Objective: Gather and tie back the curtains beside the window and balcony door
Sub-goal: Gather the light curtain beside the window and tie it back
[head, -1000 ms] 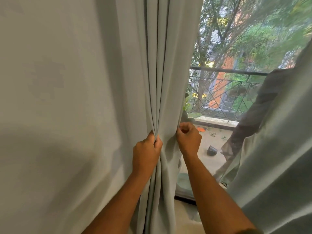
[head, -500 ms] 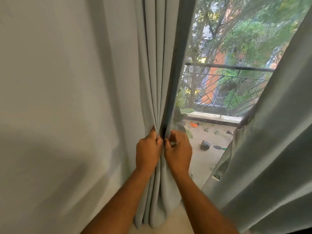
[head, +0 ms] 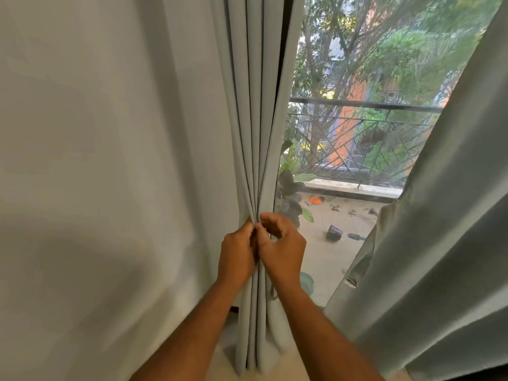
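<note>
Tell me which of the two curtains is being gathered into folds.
The left curtain, pinched into pleats by both the left hand and right hand. The right curtain hangs untouched.

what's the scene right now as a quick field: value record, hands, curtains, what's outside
left hand: grips the gathered folds from the left
right hand: fingers curled, pinching the same bundle from the right
left curtain: pale grey, bunched into narrow vertical pleats
right curtain: loose, hanging at a slant
tie-back: none visible
outside: balcony railing, trees, small dark pot on the balcony floor
</note>
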